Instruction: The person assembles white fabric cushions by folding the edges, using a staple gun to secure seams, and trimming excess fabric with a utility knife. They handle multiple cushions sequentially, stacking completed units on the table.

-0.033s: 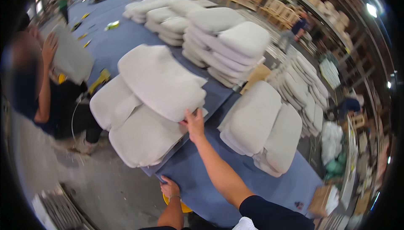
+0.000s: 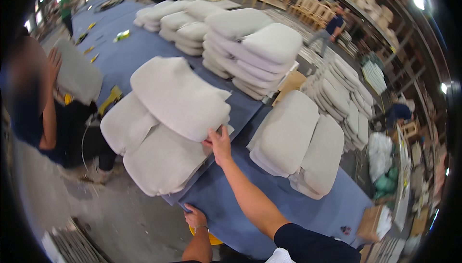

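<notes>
A pale grey seat cushion point(image 2: 175, 92) with a notched far edge lies across two more cushions point(image 2: 163, 159) in a low pile on the left part of the blue table. At the near right corner of that top cushion is my right hand point(image 2: 219, 143), its fingers and thumb closed on the edge; the fingertips are partly hidden. Lower down, my left hand point(image 2: 196, 218), with a band at the wrist, curls over the near edge of the blue table point(image 2: 231, 210). Beneath it shows part of a yellow object point(image 2: 214, 239).
To the right stands a cushion pile point(image 2: 286, 133); taller stacks point(image 2: 252, 46) rise behind. A co-worker point(image 2: 36, 104) at the left holds a grey panel point(image 2: 79, 73). Yellow-handled tools point(image 2: 112, 97) lie on the table's far left. A cardboard box point(image 2: 373, 222) sits at the right corner.
The view has shifted slightly, so the cushions appear a little lower and further left. My hands keep their places on the cushion edge and the table edge.
</notes>
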Motion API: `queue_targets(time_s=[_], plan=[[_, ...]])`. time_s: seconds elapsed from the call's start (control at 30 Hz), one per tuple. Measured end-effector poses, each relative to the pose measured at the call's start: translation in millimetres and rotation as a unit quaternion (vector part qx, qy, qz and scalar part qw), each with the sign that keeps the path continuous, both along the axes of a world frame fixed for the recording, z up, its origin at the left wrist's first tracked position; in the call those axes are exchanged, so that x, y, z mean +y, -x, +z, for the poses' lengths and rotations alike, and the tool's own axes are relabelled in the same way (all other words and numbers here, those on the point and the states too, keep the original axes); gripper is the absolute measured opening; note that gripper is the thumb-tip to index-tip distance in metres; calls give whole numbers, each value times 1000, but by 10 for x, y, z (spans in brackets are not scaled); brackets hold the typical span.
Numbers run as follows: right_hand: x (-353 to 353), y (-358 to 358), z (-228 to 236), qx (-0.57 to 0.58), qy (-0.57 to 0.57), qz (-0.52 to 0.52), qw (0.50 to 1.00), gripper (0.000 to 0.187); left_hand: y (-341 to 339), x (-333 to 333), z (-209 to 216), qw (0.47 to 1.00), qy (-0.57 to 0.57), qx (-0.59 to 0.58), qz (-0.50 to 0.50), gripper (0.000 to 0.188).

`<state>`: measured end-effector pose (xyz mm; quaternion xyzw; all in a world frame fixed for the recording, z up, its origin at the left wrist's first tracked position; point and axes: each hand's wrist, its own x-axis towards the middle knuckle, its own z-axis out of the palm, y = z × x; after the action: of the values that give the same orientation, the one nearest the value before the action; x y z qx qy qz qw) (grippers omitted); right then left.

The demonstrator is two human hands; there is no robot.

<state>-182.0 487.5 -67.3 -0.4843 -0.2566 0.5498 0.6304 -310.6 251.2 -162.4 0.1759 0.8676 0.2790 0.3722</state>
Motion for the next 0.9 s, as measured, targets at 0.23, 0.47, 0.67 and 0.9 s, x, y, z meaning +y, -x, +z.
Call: queue_targets(time_s=[0.23,0.47,0.67,0.9], plan=[[-1588,-668,-459,-70,128,130,981,41,-13,30,-377,994,32,106,14,89],[-4094,-1514,-966,-108,326,5,939,29,-21,55,-409,992,65,105,20,94],[-4816,-1767,-1010,-66,382,-131,912,24,-55,86,-406,991,66,116,26,103],[-4868,-1682,-1151,-83,329,-123,933,32,0,79,-373,992,54,114,3,105]])
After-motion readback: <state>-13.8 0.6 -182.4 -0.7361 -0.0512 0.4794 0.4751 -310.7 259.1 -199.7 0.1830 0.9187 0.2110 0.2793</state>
